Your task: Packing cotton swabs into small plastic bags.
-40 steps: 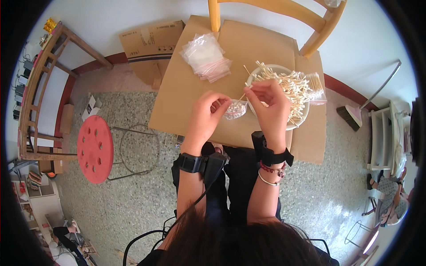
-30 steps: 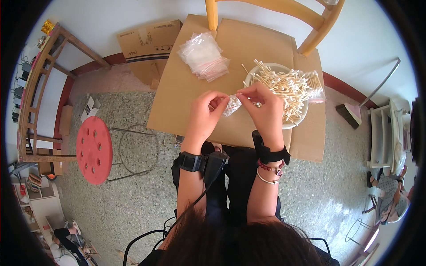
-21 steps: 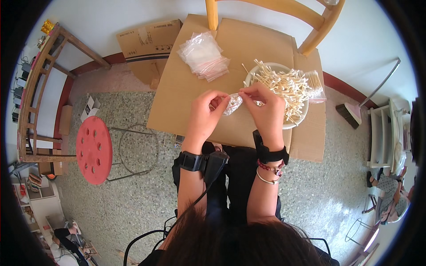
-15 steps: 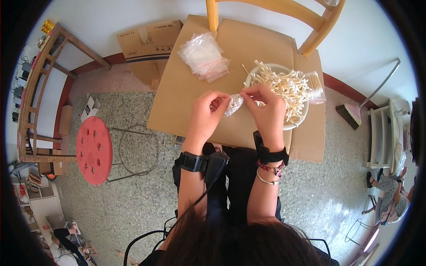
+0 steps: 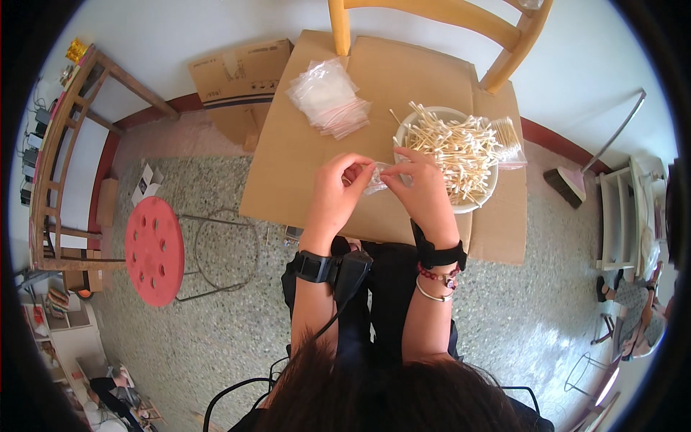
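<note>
A small clear plastic zip bag (image 5: 376, 180) is stretched between my two hands, with pale contents that look like cotton swab tips. My left hand (image 5: 338, 189) pinches its left side between thumb and curled fingers. At its right edge, thumb and forefinger of my right hand (image 5: 423, 189) are pressed together on the bag's rim. Just right of my right hand, a white bowl (image 5: 492, 189) is heaped with loose cotton swabs (image 5: 457, 147). Past the bowl's right side lies a filled bag of swabs (image 5: 509, 144). Flat empty zip bags (image 5: 327, 97) are stacked at the far left of the cardboard.
The cardboard sheet (image 5: 281, 176) serves as the work surface, with a wooden chair back (image 5: 432, 16) behind it. A red round stool (image 5: 155, 250) stands to the left, near a cardboard box (image 5: 241, 79). A broom (image 5: 568, 186) leans at right; another person (image 5: 640, 309) sits beyond.
My right hand has shifted left along the bag's top edge, closer to my left hand, and now covers more of the bag. My left hand stays nearly in place.
</note>
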Motion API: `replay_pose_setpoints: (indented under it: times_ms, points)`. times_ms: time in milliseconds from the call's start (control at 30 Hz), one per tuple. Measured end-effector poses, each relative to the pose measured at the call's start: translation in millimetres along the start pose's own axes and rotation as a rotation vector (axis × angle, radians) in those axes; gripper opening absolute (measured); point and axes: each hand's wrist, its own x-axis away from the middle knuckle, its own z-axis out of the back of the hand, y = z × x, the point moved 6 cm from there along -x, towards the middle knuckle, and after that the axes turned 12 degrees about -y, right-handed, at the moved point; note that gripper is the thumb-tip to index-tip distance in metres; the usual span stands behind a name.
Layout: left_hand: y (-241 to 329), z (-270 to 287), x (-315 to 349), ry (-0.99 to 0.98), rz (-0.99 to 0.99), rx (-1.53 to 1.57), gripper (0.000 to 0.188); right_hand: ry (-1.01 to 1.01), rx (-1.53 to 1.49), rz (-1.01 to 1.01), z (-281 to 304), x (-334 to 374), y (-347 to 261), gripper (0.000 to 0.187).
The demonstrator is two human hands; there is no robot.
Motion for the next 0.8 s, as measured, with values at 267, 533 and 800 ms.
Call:
replay_pose_setpoints:
  times_ms: [267,533,800]
  points:
    - [14,12,9,0.007,-0.071,-0.242,0.009,0.087,-0.126,-0.204,29,-3,-4,0.021]
    - [-12,-9,10,-0.225,0.006,-0.394,0.011,0.094,0.044,-0.128,28,5,18,0.023]
    - [-8,-10,9,-0.194,0.016,-0.355,0.019,0.214,-0.002,-0.271,44,6,17,0.011]
